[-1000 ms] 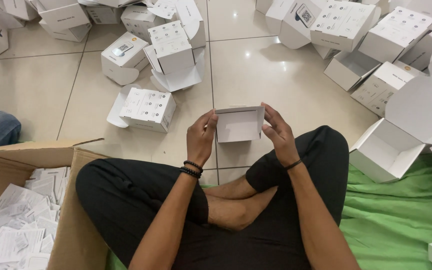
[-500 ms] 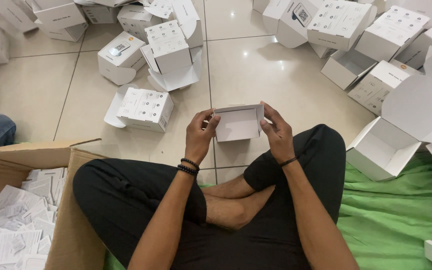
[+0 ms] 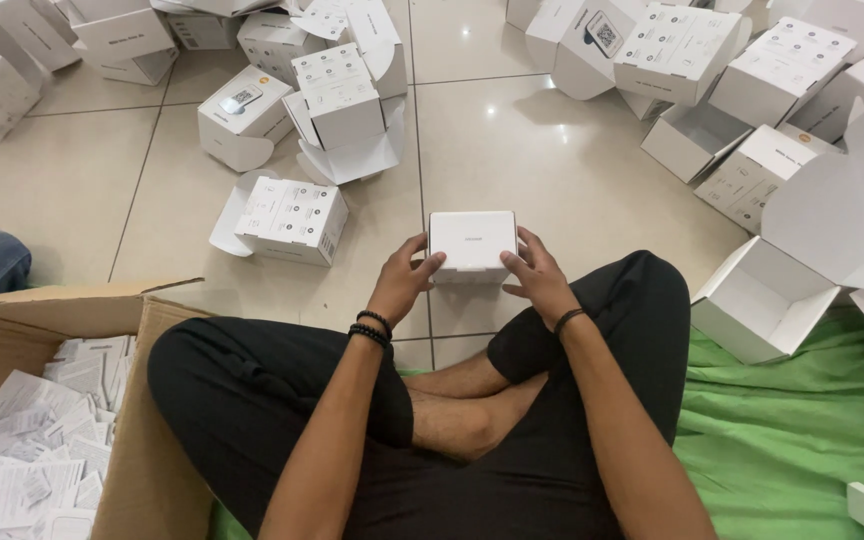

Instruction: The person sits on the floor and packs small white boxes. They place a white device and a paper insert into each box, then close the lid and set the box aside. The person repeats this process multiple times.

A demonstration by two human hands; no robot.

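Head view: you hold a small closed white cardboard box [image 3: 472,241] over the beige floor tiles [image 3: 562,160].
Your left hand [image 3: 404,282] and right hand [image 3: 537,277] curl their fingers around its opposite sides, above your crossed legs.

Tiled floor [image 3: 552,150] strewn with white boxes [image 3: 292,215].

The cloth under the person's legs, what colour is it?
Plain bright green cloth, spread on the floor at the person's right; the head view shows it.

Small box [image 3: 472,240] between left hand [image 3: 402,285] and right hand [image 3: 540,282], cardboard carton [image 3: 142,440] at left, open box [image 3: 764,300] at right
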